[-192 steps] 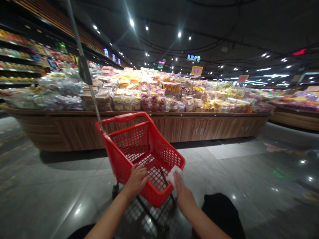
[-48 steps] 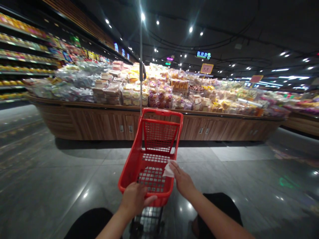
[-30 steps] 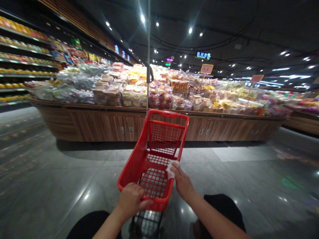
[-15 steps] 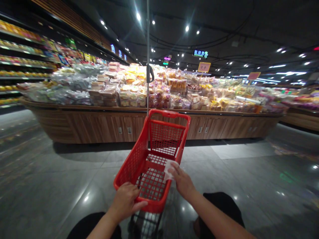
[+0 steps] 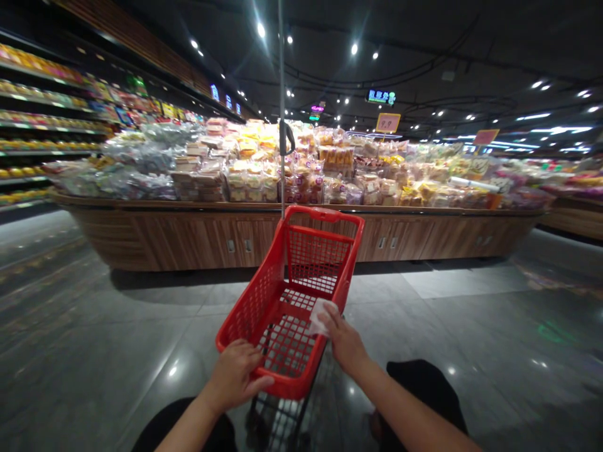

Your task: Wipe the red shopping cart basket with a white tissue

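Note:
A red plastic shopping cart [image 5: 249, 306] with lattice walls stands right in front of me, its basket tilted a little to the right. My left hand [image 5: 239, 371] grips the near left corner of its rim, with the thumb lying along the near edge. Over the right rim, my right hand [image 5: 343, 339] holds a crumpled white wipe [image 5: 321, 316], which hangs on the inner side of that wall. Part of the wipe is hidden under the fingers. A thin pole with a black loop handle [image 5: 286, 138] rises at the cart's far left corner.
Across the aisle runs a long wooden display counter [image 5: 198, 238] heaped with bagged snacks [image 5: 254, 169]. Stocked shelves [image 5: 42, 119] line the left side. My knees [image 5: 424, 395] are on either side below the cart. Grey tiles [image 5: 391, 326] cover the floor.
The wipe and my right hand have shifted very slightly up along the right rim. My left hand stays on the near left corner. The whole view has moved a little.

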Motion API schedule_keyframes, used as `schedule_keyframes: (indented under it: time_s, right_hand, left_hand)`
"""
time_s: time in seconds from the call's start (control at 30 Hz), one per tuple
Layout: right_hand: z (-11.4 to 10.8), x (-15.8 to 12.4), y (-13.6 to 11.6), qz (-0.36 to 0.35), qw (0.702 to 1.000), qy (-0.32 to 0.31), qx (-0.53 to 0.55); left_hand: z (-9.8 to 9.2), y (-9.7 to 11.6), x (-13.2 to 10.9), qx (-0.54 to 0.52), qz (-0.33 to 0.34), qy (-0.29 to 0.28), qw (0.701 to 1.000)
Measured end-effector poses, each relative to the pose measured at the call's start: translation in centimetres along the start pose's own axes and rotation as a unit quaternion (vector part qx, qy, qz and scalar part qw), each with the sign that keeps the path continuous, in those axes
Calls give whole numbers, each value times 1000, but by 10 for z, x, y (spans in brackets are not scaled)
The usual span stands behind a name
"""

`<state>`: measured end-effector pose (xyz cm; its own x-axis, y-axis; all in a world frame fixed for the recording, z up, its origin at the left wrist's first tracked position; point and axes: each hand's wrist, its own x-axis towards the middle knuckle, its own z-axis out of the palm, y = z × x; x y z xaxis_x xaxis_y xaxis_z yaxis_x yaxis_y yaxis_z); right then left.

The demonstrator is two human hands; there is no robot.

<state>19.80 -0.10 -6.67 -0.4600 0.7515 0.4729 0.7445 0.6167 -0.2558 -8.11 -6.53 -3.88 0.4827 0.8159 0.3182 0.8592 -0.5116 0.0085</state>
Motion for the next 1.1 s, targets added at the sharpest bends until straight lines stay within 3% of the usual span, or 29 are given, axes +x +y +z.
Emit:
schedule_keyframes:
  time_s: [0.1,0.2,0.33,0.43,0.5,0.67,0.8,0.9,1.1]
  right_hand:
    - [3,14,13,22,999,23,6]
    - [12,14,10,35,999,26,13]
    - [23,11,-3,54,998,18,8]
    - [26,5,-16,54,998,20,7]
    - [27,-3,-26,30,999,9,10]
    - [17,-11,-29,-67,997,-39,-29]
    - [0,14,-10,6,994,-54,-97]
    - [1,20,-13,54,991,-55,-114]
    - [12,-2,-40,-59,994,-55,-70]
  left_hand:
    - [-7,-1,2,-14,-11,-22,1000]
    - [-17,13,12,-30,-66,-15,997]
    - [-16,61,35,-43,-130,-16,991]
    - [-1,94,47,-6,-180,-56,982]
    - [10,104,49,38,-211,-71,974]
    - [16,94,41,57,-194,-74,977]
    - [10,85,33,70,-188,-65,977]
    - [11,78,29,78,-183,-48,979]
    - [14,64,19,63,-165,-32,984]
